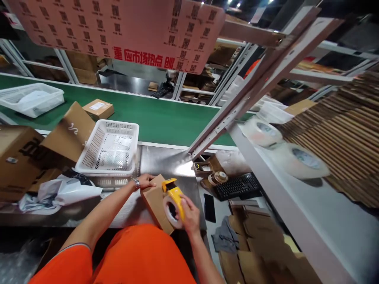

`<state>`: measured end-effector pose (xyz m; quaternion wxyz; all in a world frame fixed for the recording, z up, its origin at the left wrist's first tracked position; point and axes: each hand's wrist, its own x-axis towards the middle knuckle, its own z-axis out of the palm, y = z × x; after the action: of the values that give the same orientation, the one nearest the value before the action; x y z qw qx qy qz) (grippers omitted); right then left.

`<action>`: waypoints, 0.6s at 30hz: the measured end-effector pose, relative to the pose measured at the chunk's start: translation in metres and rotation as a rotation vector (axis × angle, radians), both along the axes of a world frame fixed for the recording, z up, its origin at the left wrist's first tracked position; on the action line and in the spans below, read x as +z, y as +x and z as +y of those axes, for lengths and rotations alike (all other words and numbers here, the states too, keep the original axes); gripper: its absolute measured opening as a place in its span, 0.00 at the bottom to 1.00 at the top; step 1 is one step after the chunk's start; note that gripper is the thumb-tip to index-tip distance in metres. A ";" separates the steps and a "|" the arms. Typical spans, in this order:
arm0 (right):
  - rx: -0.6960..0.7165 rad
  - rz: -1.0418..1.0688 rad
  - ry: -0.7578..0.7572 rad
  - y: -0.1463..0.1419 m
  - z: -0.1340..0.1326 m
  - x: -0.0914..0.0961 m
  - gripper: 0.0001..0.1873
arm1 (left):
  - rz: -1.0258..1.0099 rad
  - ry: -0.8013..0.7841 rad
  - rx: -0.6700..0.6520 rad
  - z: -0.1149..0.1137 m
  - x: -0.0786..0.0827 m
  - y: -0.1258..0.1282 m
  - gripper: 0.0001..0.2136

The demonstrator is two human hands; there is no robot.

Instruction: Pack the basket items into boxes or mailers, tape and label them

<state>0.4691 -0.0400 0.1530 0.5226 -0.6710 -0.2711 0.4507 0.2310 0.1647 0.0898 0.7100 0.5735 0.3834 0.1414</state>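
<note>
A small brown cardboard box rests on the metal bench top, close in front of the orange shirt. My left hand, with a metal watch on its wrist, grips the box at its far left edge; part of the fingers is hidden. In my right hand is a yellow tape dispenser with a roll of clear tape. Its toothed end lies over the far part of the box's top, and the roll sits low against the box. Whether tape is stuck to the cardboard I cannot tell.
Beyond the bench runs a green conveyor belt carrying a taped parcel. A white plastic basket stands left of my hands. To the right are a phone, a keyboard and a shelf with tape rolls. A metal post slants upward.
</note>
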 end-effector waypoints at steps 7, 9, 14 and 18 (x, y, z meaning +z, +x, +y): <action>-0.010 -0.012 -0.025 0.001 0.005 -0.013 0.44 | -0.039 -0.080 -0.087 0.012 0.005 -0.009 0.24; -0.020 -0.014 -0.023 0.004 0.001 -0.015 0.45 | -0.016 -0.070 -0.005 0.013 0.011 -0.011 0.22; 0.003 -0.036 -0.022 0.002 -0.007 -0.020 0.45 | 0.050 0.077 0.374 -0.008 0.024 0.005 0.14; 0.029 -0.083 0.004 -0.005 -0.014 -0.018 0.38 | 0.041 -0.052 0.372 -0.041 0.027 0.034 0.25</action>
<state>0.4640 -0.0540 0.1353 0.5057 -0.6841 -0.3032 0.4294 0.2647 0.1241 0.1169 0.6781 0.4769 0.5009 0.2486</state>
